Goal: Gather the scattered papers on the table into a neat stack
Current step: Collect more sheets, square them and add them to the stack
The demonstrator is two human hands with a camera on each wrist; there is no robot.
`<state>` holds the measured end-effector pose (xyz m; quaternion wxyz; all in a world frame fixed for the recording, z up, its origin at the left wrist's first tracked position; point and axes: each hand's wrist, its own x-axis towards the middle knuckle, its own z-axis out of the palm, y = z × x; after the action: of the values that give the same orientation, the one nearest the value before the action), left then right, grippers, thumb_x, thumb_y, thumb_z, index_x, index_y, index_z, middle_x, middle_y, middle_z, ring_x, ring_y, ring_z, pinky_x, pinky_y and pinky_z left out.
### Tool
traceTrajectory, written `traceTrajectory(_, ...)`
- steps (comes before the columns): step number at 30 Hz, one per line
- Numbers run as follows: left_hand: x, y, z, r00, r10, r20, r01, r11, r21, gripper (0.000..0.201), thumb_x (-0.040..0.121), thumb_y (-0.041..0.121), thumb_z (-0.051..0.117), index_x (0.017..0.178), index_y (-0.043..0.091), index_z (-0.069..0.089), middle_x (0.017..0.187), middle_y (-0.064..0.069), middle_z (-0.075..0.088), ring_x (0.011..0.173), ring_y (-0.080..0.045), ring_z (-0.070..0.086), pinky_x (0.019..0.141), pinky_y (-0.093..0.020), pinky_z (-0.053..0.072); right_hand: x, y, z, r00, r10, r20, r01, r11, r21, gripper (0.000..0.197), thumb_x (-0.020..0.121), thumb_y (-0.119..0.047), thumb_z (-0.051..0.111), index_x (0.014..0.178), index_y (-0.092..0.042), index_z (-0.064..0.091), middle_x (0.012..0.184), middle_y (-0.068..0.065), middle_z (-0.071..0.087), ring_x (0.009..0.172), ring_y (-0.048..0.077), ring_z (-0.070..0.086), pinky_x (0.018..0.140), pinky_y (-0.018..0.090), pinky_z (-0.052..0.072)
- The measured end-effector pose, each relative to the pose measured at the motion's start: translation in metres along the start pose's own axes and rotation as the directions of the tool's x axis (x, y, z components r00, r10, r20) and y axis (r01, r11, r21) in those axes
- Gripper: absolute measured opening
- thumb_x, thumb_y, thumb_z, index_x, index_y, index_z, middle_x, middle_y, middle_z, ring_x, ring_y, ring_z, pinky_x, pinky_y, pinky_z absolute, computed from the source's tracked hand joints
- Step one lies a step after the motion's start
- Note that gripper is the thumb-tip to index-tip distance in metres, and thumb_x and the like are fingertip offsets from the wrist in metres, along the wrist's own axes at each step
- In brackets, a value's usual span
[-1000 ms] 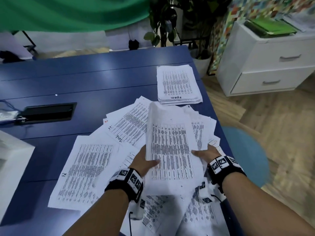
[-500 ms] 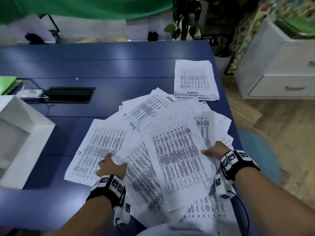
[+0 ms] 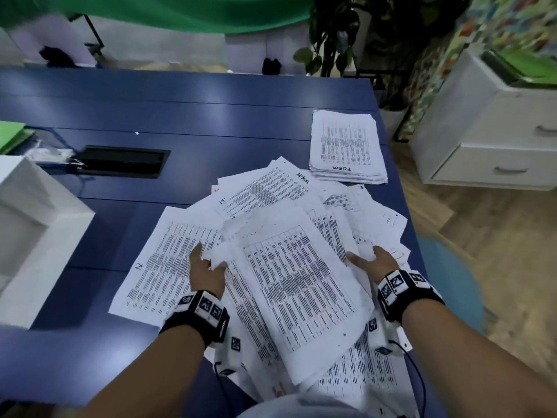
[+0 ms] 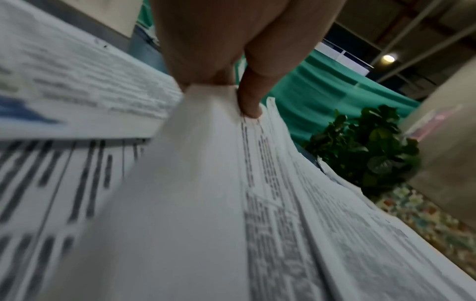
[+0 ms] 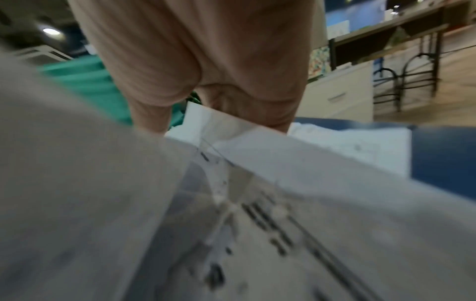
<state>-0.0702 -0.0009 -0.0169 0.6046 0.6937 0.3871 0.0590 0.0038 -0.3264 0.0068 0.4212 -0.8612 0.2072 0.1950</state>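
Note:
Printed sheets lie fanned over the near right part of the blue table (image 3: 211, 110). A sheaf of papers (image 3: 295, 282) lies on top of them, between my hands. My left hand (image 3: 211, 260) pinches its left edge, with the thumb on top (image 4: 249, 99) and the fingers beneath. At the opposite edge my right hand (image 3: 361, 257) grips the sheaf (image 5: 257, 138), fingers curled under it. Loose sheets (image 3: 168, 260) spread out to the left and behind (image 3: 265, 188). A neat stack (image 3: 346, 146) marked FORM sits at the far right of the table.
A white box (image 3: 30, 236) stands at the table's left. Behind it are a black cable hatch (image 3: 120, 161) and a green folder (image 3: 12, 137). The table's right edge runs beside the papers; past it are a white drawer cabinet (image 3: 482, 131) and a blue floor mat (image 3: 446, 282).
My left hand came back from the far-left sheet to the sheaf's left edge and pinched it. The right hand kept its grip on the right edge.

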Motion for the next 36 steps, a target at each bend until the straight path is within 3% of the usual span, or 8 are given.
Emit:
traceTrajectory(5, 0.008, 0.011, 0.007, 0.997, 0.050, 0.051, -0.063, 0.954, 0.293, 0.041, 0.101, 0.019, 0.040, 0.141, 0.009, 0.036, 0.133, -0.024, 0.051, 0.113, -0.036, 0.053, 0.089, -0.038, 0.041, -0.003, 0.019, 0.004, 0.989, 0.110, -0.098, -0.109, 0.994, 0.020, 0.060, 0.100, -0.046, 0.031, 0.117, 0.007, 0.054, 0.126, 0.029, 0.055, 0.115, 0.039, 0.052, 0.091, 0.037, 0.039)
traceTrajectory(11, 0.007, 0.016, 0.044, 0.956, 0.102, 0.276, -0.204, 0.905, 0.373, 0.039, 0.102, 0.014, 0.036, 0.141, 0.014, 0.038, 0.117, -0.011, 0.056, 0.082, -0.018, 0.051, 0.078, -0.030, 0.036, -0.010, 0.019, 0.021, 0.993, -0.004, 0.114, -0.005, 0.997, 0.072, 0.070, 0.082, -0.059, 0.057, 0.130, -0.008, 0.052, 0.130, 0.011, 0.057, 0.125, 0.032, 0.050, 0.101, 0.035, 0.038)
traceTrajectory(17, 0.004, 0.017, 0.049, 0.990, -0.006, 0.144, -0.040, 0.949, 0.314, 0.061, 0.098, 0.043, 0.039, 0.145, 0.007, 0.025, 0.144, -0.021, 0.042, 0.121, -0.038, 0.051, 0.094, -0.038, 0.040, -0.013, 0.030, 0.011, 0.997, -0.006, 0.080, 0.001, 0.998, 0.063, 0.084, 0.053, -0.090, 0.053, 0.100, -0.020, 0.059, 0.098, 0.003, 0.059, 0.104, 0.028, 0.053, 0.079, 0.034, 0.042)
traceTrajectory(19, -0.005, 0.016, 0.056, 0.969, -0.043, 0.243, -0.052, 0.928, 0.369, 0.063, 0.099, 0.046, 0.033, 0.144, 0.005, 0.023, 0.147, -0.021, 0.039, 0.128, -0.036, 0.046, 0.103, -0.041, 0.038, -0.019, 0.028, 0.014, 0.987, 0.003, 0.161, -0.021, 0.994, 0.110, 0.081, 0.072, -0.069, 0.060, 0.129, -0.012, 0.052, 0.132, 0.008, 0.056, 0.126, 0.028, 0.048, 0.101, 0.036, 0.037)
traceTrajectory(25, -0.022, 0.017, 0.069, 0.810, -0.110, 0.577, -0.169, 0.897, 0.409, 0.107, 0.070, 0.084, 0.042, 0.149, 0.016, 0.020, 0.151, -0.008, 0.037, 0.134, -0.026, 0.042, 0.111, -0.045, 0.034, -0.016, 0.025, 0.022, 0.947, 0.086, 0.311, -0.115, 0.990, 0.077, 0.070, 0.070, -0.030, 0.083, 0.125, -0.002, 0.050, 0.123, 0.010, 0.060, 0.109, 0.023, 0.054, 0.099, 0.035, 0.040)
traceTrajectory(30, -0.009, 0.007, 0.045, 0.927, -0.146, 0.345, 0.073, 0.974, 0.216, 0.104, 0.065, 0.047, 0.081, 0.147, 0.016, 0.023, 0.144, -0.016, 0.043, 0.122, -0.034, 0.053, 0.090, -0.046, 0.052, -0.005, 0.034, -0.001, 0.961, 0.071, 0.266, -0.132, 0.967, 0.219, 0.073, 0.055, -0.030, 0.090, 0.116, -0.007, 0.057, 0.109, 0.009, 0.068, 0.106, 0.030, 0.059, 0.103, 0.045, 0.039)
traceTrajectory(33, -0.014, 0.005, 0.030, 0.866, -0.313, 0.389, 0.346, 0.938, -0.015, 0.077, 0.072, 0.024, 0.081, 0.133, 0.015, 0.033, 0.102, -0.018, 0.068, 0.070, -0.024, 0.069, 0.056, -0.034, 0.055, -0.006, 0.035, -0.011, 0.969, 0.072, 0.235, -0.152, 0.928, 0.341, 0.082, 0.044, -0.032, 0.094, 0.116, -0.010, 0.059, 0.110, 0.006, 0.070, 0.111, 0.031, 0.059, 0.106, 0.049, 0.036)
traceTrajectory(36, -0.032, 0.004, 0.032, 0.801, -0.248, 0.544, 0.241, 0.967, 0.087, 0.063, 0.076, 0.028, 0.078, 0.127, 0.006, 0.047, 0.097, -0.008, 0.074, 0.082, -0.021, 0.072, 0.068, -0.039, 0.059, -0.014, 0.029, -0.004, 0.958, 0.057, 0.283, -0.150, 0.936, 0.318, 0.069, 0.055, -0.029, 0.090, 0.112, -0.009, 0.056, 0.109, 0.003, 0.065, 0.114, 0.026, 0.052, 0.108, 0.045, 0.031)
